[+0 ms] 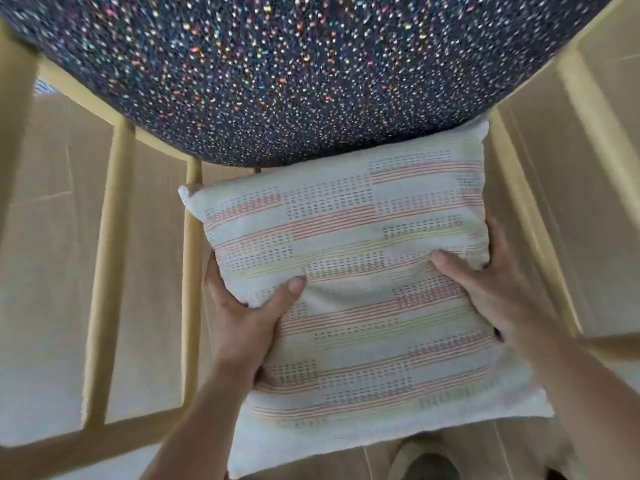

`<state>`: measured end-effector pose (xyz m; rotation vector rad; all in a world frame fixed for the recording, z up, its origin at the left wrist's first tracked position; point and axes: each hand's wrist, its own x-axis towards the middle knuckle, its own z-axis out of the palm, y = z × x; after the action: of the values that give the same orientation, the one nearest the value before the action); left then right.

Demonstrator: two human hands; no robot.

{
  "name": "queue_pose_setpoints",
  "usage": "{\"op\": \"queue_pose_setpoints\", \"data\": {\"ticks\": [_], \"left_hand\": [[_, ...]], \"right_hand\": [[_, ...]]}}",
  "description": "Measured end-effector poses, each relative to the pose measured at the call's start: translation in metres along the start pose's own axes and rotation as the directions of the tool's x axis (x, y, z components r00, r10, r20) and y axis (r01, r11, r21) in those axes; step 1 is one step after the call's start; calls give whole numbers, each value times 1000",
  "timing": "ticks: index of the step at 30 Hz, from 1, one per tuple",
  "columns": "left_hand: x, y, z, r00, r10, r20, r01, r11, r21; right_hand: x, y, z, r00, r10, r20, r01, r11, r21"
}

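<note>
Left hand (247,317) gripping cushion's (356,306) nine o'clock edge, right hand (498,289) clutching its three o'clock edge, speckled seat pad (277,74) overlapping at twelve, wooden slats (107,278) flanking, open gaps between

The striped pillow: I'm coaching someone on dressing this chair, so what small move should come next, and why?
Probably ease the pillow forward to rest against the speckled cushion. The left hand and right hand grip its sides, thumbs on its face, and its far edge already meets that cushion.
</note>
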<state>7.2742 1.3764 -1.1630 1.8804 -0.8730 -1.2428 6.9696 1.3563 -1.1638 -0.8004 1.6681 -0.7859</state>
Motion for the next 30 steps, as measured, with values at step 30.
{"op": "queue_pose_setpoints", "data": {"ticks": [30], "left_hand": [[-20,589,-115,950,-253,183,184,928,325]], "right_hand": [[-75,-605,-94,874,346,342,-171,877,-450]]}}
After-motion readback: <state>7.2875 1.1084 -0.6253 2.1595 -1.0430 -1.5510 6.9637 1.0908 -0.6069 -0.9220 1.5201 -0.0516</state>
